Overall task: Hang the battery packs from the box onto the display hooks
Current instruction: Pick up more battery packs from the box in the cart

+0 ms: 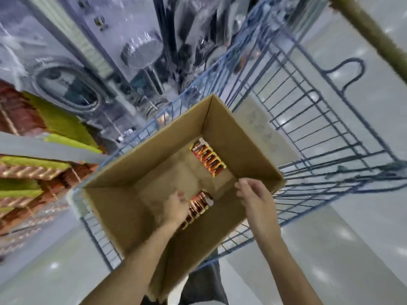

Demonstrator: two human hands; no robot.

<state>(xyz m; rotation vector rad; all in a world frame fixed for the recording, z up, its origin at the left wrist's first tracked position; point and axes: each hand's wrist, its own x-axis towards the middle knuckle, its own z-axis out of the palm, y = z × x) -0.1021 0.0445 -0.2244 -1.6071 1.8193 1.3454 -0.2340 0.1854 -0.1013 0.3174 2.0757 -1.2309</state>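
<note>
View from above, looking down into an open cardboard box [123,208] that sits in a blue wire cart [308,119], which puts the stock within arm's reach of the person. The box is mostly bare inside. Two short rows of orange and black battery packs stand on edge on its floor: a far row of battery packs [208,160] against the far wall, and a near row of battery packs [199,206] closer to the person.

The left hand [176,205] reaches deep into the box and meets the end of the near row, probably to lift out a handful. Motion blur hides whether its fingers have closed on the packs. The right hand [251,192] hovers by the box's right rim with fingers loosely curled, holding nothing, perhaps ready to steady the box or take packs.

To the left, a blurred store display [44,126] holds green and reddish packs; its hooks cannot be made out. No pack has left the box yet.
</note>
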